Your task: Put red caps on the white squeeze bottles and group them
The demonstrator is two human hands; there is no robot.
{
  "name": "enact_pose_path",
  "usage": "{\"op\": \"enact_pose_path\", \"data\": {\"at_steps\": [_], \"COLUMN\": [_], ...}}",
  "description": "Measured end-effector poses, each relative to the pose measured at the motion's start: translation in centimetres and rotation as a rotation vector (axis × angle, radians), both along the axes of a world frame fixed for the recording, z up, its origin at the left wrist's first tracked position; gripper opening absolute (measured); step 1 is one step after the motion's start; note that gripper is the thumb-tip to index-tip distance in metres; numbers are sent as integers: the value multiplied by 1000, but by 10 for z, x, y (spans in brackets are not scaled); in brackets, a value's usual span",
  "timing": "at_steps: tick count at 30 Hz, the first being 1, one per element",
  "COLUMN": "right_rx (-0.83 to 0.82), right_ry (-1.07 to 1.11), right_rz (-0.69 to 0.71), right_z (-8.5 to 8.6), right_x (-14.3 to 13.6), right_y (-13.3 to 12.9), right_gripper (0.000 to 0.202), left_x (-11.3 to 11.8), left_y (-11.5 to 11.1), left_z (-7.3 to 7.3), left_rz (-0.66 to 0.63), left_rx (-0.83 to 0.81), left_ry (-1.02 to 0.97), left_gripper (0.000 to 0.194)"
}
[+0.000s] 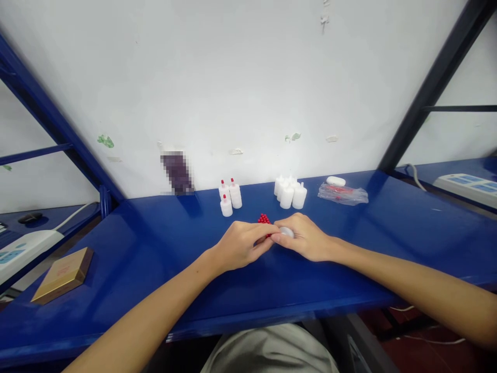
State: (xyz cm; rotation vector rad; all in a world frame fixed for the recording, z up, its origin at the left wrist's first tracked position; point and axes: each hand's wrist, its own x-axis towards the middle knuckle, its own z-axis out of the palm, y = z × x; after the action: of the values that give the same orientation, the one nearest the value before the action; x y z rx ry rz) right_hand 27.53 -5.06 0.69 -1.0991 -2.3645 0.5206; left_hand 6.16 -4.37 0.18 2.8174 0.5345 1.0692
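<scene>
My right hand [308, 235] is closed around a white plastic bottle [287, 231], tilted so that its round base faces me. My left hand [246, 241] meets it at the bottle's far-left end, thumb and fingers pinched together. What the left fingertips hold, if anything, is hidden, though a bit of red shows beside them. Just beyond the left fingers lies a small cluster of red caps [264, 218], partly covered by that hand.
Behind the left hand stand white bottles with red caps [235, 196]. Several uncapped white bottles [287, 196] stand to their right. Farther right lie a clear plastic bag [344, 193] with red pieces and a white oval case [336, 181]. A gold box [64, 273] sits at the left.
</scene>
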Motion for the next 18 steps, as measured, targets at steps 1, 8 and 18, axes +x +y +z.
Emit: {"op": "enact_pose_path", "data": {"at_steps": [1, 8, 18], "right_rx": [-1, 5, 35], "right_ry": [1, 18, 71], "right_rz": [6, 7, -30], "right_z": [0, -2, -1], "right_x": [0, 0, 3], "right_y": [0, 3, 9], "right_gripper": [55, 56, 49], "left_x": [0, -1, -23], "left_y": [0, -2, 31], "left_z": [0, 2, 3], "left_rz": [-2, -5, 367], "left_rx": [3, -112, -301], "left_ry": [1, 11, -542], "left_gripper": [17, 16, 17]}}
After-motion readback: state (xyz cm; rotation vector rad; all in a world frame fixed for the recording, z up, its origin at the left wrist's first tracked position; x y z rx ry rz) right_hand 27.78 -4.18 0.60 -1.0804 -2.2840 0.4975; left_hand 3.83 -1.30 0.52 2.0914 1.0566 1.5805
